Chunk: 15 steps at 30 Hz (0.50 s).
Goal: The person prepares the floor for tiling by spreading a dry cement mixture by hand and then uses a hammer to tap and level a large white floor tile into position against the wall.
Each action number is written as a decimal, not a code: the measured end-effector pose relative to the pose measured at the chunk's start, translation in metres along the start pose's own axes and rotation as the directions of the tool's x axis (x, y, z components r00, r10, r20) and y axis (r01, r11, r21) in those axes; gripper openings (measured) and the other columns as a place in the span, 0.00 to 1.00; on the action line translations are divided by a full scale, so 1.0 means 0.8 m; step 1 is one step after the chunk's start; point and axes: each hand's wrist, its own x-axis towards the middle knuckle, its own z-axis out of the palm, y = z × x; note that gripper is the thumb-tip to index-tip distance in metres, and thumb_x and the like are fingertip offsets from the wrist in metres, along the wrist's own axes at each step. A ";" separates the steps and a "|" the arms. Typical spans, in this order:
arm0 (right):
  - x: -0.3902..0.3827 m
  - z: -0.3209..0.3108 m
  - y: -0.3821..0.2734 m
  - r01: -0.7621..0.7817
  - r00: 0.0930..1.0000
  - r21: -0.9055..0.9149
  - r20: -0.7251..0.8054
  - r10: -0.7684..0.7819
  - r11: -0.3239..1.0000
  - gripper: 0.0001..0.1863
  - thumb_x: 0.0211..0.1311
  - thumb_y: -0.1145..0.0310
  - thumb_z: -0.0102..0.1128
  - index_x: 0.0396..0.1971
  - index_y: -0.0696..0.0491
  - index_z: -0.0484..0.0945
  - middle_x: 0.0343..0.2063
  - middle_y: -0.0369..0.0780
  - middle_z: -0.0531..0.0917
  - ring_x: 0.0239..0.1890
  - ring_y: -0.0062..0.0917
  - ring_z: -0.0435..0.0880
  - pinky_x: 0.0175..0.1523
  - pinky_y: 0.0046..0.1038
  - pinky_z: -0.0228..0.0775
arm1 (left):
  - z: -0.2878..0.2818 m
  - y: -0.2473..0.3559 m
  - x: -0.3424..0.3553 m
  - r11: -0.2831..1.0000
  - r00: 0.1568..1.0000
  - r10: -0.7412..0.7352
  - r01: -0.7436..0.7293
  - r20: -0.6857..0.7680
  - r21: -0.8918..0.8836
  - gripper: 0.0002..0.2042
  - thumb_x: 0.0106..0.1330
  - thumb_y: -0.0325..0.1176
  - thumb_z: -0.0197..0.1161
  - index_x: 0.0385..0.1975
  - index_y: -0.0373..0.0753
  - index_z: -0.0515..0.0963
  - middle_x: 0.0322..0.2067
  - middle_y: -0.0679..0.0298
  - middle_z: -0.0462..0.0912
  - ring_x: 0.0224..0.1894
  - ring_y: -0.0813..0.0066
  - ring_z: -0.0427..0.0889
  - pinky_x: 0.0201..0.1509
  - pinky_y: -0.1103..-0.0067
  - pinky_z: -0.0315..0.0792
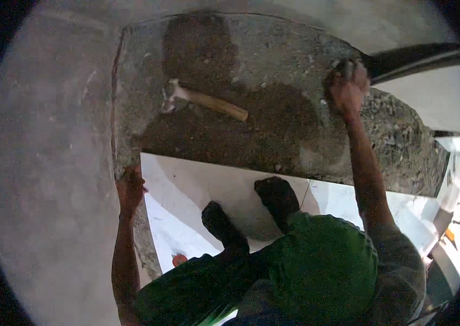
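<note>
My left hand [130,187] is low by the left wall, at the corner of the white tile floor [181,185]. Its fingers are bent, and whatever they hold, if anything, is hidden. Reaching far forward to the right, my right hand [349,89] is closed around something dark that I cannot make out, just above the bare grey-brown ground [273,136]. A hammer [211,102] with a wooden handle lies on that ground between my hands, its metal head toward the left.
A plain grey wall [50,179] rises at the left. Rougher rubble [404,141] covers the strip at the right, beside a dark long edge [415,60]. My dark-covered feet [278,198] stand on the tiles, near a small red object [179,260]. Clutter lies at the far right.
</note>
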 end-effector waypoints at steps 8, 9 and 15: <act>-0.110 -0.064 -0.285 0.310 0.809 0.485 0.317 -0.495 0.818 0.38 0.71 0.41 0.57 0.70 0.54 0.68 0.61 0.62 0.76 0.60 0.55 0.81 0.63 0.53 0.73 | 0.038 -0.045 0.022 0.713 0.880 0.467 -0.430 0.082 0.554 0.39 0.79 0.61 0.48 0.13 0.30 0.72 0.12 0.44 0.69 0.16 0.46 0.73 0.28 0.55 0.68; -0.106 -0.029 -0.305 0.386 0.857 0.468 0.139 -0.497 0.795 0.38 0.70 0.40 0.59 0.68 0.53 0.71 0.60 0.60 0.78 0.58 0.54 0.82 0.61 0.54 0.74 | 0.052 0.026 0.011 0.842 0.955 0.293 -0.281 0.047 0.461 0.38 0.79 0.60 0.48 0.13 0.30 0.72 0.15 0.41 0.71 0.19 0.46 0.79 0.29 0.55 0.69; -0.080 0.021 -0.364 0.502 0.696 0.533 0.218 -0.684 0.681 0.33 0.64 0.40 0.64 0.58 0.52 0.77 0.51 0.51 0.82 0.51 0.50 0.84 0.52 0.56 0.77 | 0.064 -0.016 -0.009 0.820 0.882 0.468 -0.409 -0.057 0.401 0.25 0.72 0.51 0.63 0.58 0.37 0.78 0.50 0.47 0.84 0.51 0.48 0.85 0.55 0.59 0.78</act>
